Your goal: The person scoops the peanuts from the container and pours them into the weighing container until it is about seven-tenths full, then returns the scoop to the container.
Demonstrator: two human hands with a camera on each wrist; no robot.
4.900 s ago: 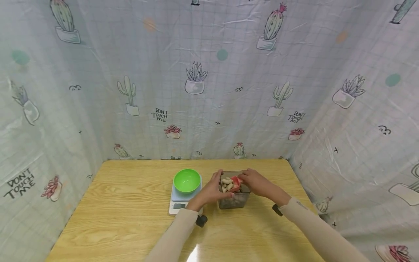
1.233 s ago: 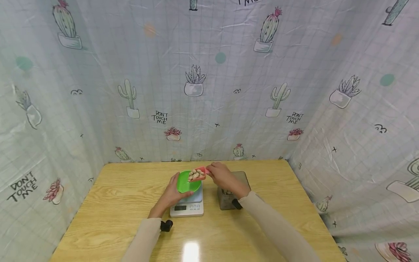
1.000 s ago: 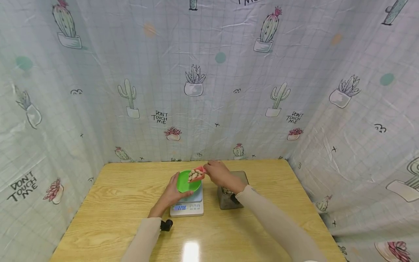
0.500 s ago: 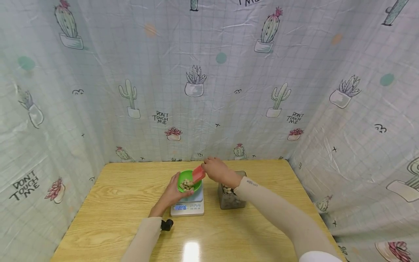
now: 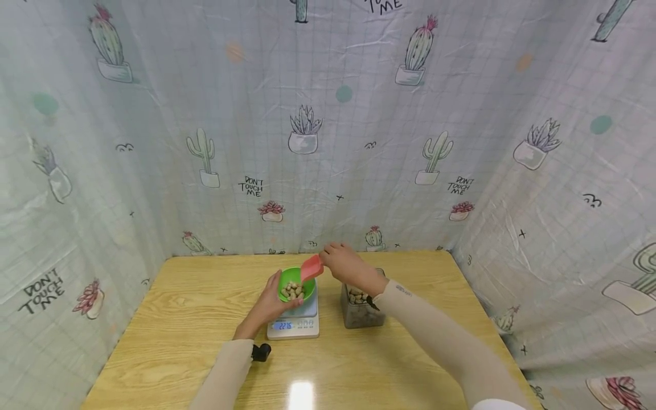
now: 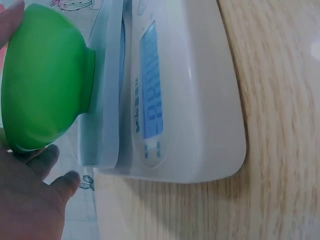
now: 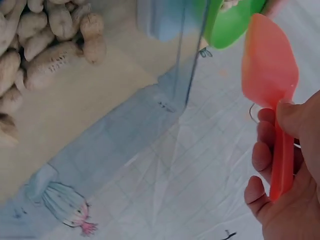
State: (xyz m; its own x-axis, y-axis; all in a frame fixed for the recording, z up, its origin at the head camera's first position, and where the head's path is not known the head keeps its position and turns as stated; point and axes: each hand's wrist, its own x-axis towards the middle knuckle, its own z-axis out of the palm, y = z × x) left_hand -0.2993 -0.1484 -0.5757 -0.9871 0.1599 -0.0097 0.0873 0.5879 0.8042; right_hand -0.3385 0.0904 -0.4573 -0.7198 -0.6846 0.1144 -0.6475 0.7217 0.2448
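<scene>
Jutting from right hand (image 5: 349, 266) over rim of green bowl (image 5: 289, 277): red scoop (image 5: 311, 268).

scoop (image 7: 270, 65) in my right hand (image 7: 302, 195): smooth red plastic, slightly translucent. bowl (image 6: 45, 75) in my left hand (image 6: 29, 195): glossy green plastic. scale (image 6: 200, 100): smooth white plastic, soft sheen. bin (image 5: 364, 318): see-through grey plastic. peanuts (image 7: 62, 22): rough, matt shells. table (image 5: 205, 302): wood-grained, glossy. wall sheet (image 5: 338, 171): creased, faintly shiny. my sleeves (image 5: 430, 330): matt cloth.
</scene>
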